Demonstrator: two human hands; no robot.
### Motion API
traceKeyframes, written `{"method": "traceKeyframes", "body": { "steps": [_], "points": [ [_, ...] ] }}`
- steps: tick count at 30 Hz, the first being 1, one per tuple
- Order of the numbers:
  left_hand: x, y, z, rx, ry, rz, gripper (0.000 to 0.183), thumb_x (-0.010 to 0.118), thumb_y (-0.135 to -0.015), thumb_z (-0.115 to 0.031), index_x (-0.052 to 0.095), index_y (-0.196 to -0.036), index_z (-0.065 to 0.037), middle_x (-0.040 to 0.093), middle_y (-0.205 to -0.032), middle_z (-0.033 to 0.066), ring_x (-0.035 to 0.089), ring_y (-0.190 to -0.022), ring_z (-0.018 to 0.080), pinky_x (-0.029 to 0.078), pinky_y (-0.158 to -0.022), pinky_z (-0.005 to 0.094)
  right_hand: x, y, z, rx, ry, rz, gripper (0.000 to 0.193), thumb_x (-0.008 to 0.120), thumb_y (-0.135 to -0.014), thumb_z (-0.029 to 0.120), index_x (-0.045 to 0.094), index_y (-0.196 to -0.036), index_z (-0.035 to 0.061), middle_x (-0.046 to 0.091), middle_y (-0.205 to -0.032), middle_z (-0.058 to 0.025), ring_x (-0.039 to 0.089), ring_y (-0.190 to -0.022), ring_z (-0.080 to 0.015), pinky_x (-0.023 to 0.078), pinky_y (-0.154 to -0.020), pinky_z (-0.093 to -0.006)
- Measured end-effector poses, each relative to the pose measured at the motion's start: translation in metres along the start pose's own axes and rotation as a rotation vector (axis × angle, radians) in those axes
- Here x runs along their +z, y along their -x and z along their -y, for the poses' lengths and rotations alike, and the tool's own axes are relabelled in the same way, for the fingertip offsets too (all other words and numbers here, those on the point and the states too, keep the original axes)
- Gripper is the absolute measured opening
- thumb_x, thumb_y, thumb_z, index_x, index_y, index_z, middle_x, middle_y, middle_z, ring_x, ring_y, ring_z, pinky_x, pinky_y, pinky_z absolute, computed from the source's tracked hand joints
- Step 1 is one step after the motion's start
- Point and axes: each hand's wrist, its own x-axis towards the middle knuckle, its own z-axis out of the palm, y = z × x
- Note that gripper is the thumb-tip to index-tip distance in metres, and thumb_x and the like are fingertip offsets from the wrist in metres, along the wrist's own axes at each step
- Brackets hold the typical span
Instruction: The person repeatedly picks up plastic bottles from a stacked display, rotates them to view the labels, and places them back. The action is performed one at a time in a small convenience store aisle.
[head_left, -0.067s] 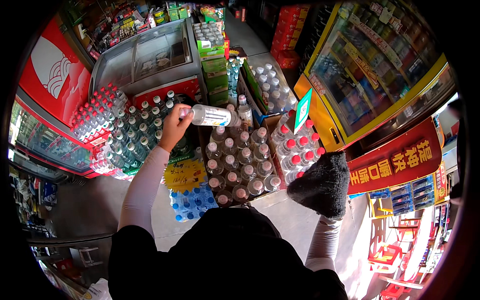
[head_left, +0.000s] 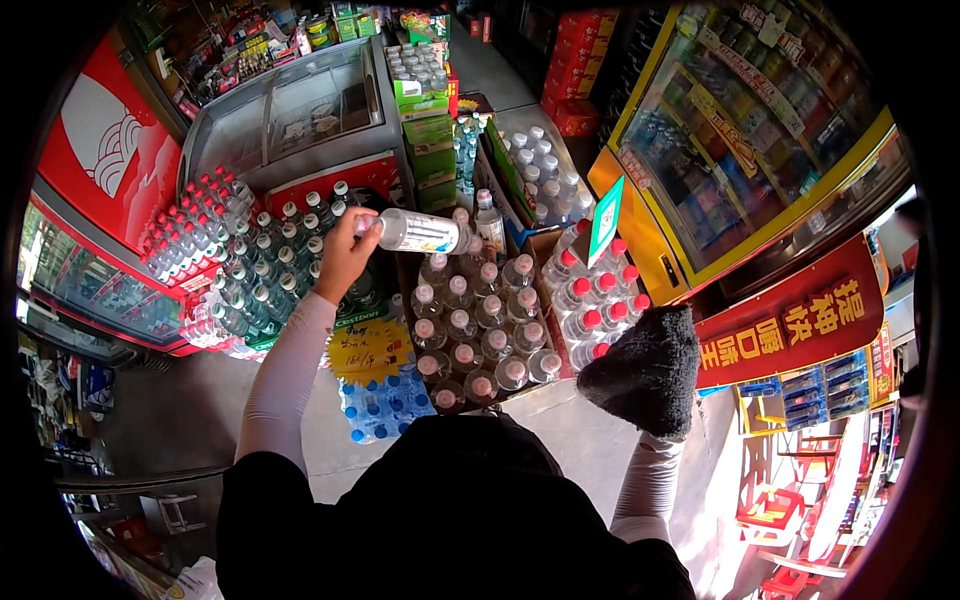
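Observation:
My left hand (head_left: 350, 258) is closed round the cap end of a clear plastic water bottle (head_left: 425, 232). The bottle lies almost sideways, its base pointing right above the back of a carton (head_left: 548, 318) of upright water bottles (head_left: 490, 312) with pale pink caps. Another labelled bottle (head_left: 489, 218) stands just beyond its base. A fluffy dark grey cloth (head_left: 645, 370) wraps the whole of my right hand, so its fingers are hidden. That covered hand is right of the carton, close to several red-capped bottles (head_left: 592, 320).
Green-labelled bottles (head_left: 265, 265) and a chest freezer (head_left: 290, 110) stand at the left. A yellow-framed drinks fridge (head_left: 740, 140) is at the right, with a green-edged sign (head_left: 604, 220) before it. Blue-capped bottles (head_left: 385, 408) sit on the floor by a yellow price card (head_left: 365, 350).
My left hand and the bottle have shifted very slightly. The tip of the grey cloth has drawn a little to the right.

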Motion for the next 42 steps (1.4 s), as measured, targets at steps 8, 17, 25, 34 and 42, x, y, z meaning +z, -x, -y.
{"method": "traceKeyframes", "body": {
  "steps": [8, 17, 25, 34, 42],
  "points": [
    [0.009, -0.031, -0.041, 0.207, -0.168, 0.180, 0.023, 0.072, -0.089, -0.019, 0.060, -0.106, -0.009, 0.070, -0.088, 0.0146, 0.071, -0.079, 0.0288, 0.054, -0.066, 0.0356, 0.013, 0.013, -0.009, 0.165, -0.191, -0.091, 0.042, 0.084, -0.055, 0.016, 0.063, -0.089, 0.0049, 0.058, -0.086, -0.0142, 0.058, -0.086, -0.0372, 0.046, -0.074, -0.0424],
    [0.089, -0.070, -0.067, 0.330, -0.444, 0.469, 0.030, 0.072, -0.086, -0.030, 0.058, -0.097, -0.006, 0.070, -0.084, 0.0173, 0.068, -0.081, 0.0383, 0.053, -0.071, 0.0475, 0.026, 0.031, -0.028, 0.223, -0.282, -0.123, 0.046, 0.086, -0.059, 0.013, 0.067, -0.101, 0.0039, 0.064, -0.098, -0.0149, 0.061, -0.097, -0.0368, 0.049, -0.086, -0.0411],
    [0.115, -0.045, 0.011, 0.250, -0.549, 0.643, 0.033, 0.071, -0.086, -0.035, 0.058, -0.096, -0.006, 0.071, -0.082, 0.0154, 0.071, -0.076, 0.0354, 0.055, -0.068, 0.0486, -0.016, 0.031, -0.029, 0.182, -0.088, 0.021, 0.040, 0.083, -0.064, 0.015, 0.067, -0.099, 0.0033, 0.065, -0.099, -0.0144, 0.061, -0.097, -0.0367, 0.049, -0.084, -0.0432],
    [0.149, -0.014, 0.066, 0.073, -0.681, 0.812, 0.046, 0.071, -0.086, -0.042, 0.059, -0.111, -0.006, 0.073, -0.096, 0.0166, 0.070, -0.089, 0.0351, 0.055, -0.076, 0.0483, -0.002, 0.032, -0.029, 0.310, -0.285, -0.053, 0.035, 0.083, -0.060, 0.014, 0.065, -0.089, 0.0060, 0.061, -0.088, -0.0122, 0.059, -0.088, -0.0357, 0.047, -0.076, -0.0416],
    [0.179, -0.103, -0.006, -0.029, -0.571, 0.544, 0.041, 0.066, -0.088, -0.047, 0.068, -0.105, -0.010, 0.073, -0.099, 0.0179, 0.070, -0.094, 0.0358, 0.056, -0.077, 0.0472, -0.039, 0.008, -0.020, 0.265, -0.256, 0.177, 0.034, 0.085, -0.057, 0.024, 0.065, -0.083, 0.0133, 0.061, -0.083, -0.0037, 0.056, -0.081, -0.0286, 0.043, -0.075, -0.0409]
  ]
}}
